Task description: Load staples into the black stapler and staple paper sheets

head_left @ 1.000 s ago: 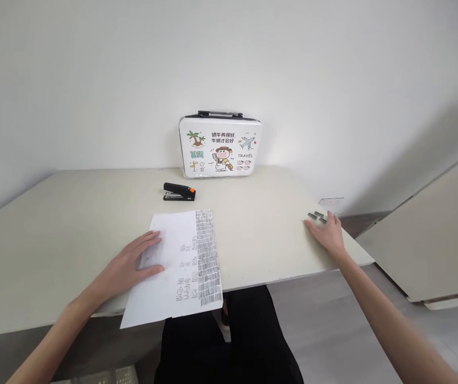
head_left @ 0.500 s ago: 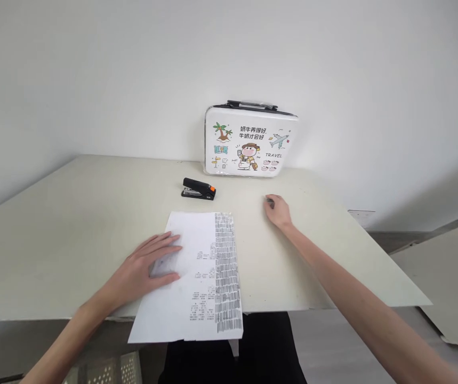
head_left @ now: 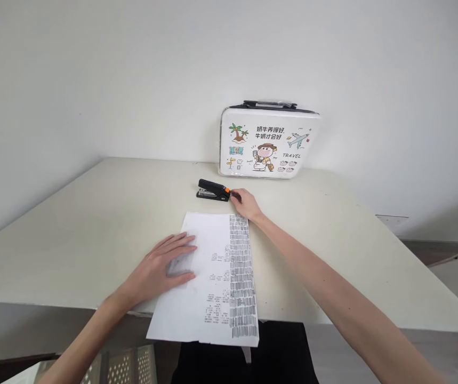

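My left hand (head_left: 154, 269) lies flat and open on the left side of a paper sheet (head_left: 208, 232), its fingers a little apart. Rows of dark, barcode-like marks fill the right side of the sheet, beside small print, and its near end hangs over the table edge. Beyond the sheet lies a black stapler (head_left: 214, 191) with an orange patch. My right hand (head_left: 248, 205) is closed at the stapler's right end. A small dark thing (head_left: 235, 196) shows at its fingers, too small to name. Whether the fingers touch the stapler I cannot tell.
A white case (head_left: 268, 141) with cartoon prints and a black handle stands upright at the back of the pale table (head_left: 93, 234), near the wall. Below the front edge are black-clad legs (head_left: 284, 352) and a perforated basket-like thing (head_left: 127, 368).
My right hand has moved left, from beside the sheet's far right to the stapler's right end. My left hand stays on the sheet. The whole view has shifted slightly.
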Tool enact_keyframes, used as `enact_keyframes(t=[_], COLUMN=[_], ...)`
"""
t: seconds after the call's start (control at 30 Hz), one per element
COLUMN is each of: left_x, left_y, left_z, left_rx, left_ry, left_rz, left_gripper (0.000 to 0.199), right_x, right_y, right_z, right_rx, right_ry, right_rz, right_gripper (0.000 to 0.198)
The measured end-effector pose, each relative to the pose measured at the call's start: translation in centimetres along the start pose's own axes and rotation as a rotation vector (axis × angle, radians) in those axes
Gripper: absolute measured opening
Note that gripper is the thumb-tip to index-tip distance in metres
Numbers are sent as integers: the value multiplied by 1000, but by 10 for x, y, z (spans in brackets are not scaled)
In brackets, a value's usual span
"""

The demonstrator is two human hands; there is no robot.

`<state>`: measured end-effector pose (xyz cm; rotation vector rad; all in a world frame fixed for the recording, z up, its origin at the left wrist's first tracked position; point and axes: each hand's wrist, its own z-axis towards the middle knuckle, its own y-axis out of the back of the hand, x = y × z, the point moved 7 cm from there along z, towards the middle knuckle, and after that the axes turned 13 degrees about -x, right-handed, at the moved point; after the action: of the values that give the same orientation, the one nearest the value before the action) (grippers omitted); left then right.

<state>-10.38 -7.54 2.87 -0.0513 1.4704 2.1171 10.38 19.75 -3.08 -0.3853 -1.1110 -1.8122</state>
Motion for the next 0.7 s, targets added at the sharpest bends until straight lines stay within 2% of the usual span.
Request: enact_keyframes(t=[0.23, 0.57, 0.7], left_x=[0, 3, 5], left_y=[-1, -3, -3], left_z=[-1, -3, -4], left_rx=[-3, -16, -6], left_ry=[-6, 9, 29], left_rz=[-2, 8, 30], left_gripper=[55, 51, 51], right_x=[15, 46, 51], right_y=[-5, -37, -34], right_z=[-3, -3, -1], right_rx=[76, 159, 181], right_ry=[24, 114, 137], right_rz=[8, 63, 107], right_gripper=[31, 31, 27])
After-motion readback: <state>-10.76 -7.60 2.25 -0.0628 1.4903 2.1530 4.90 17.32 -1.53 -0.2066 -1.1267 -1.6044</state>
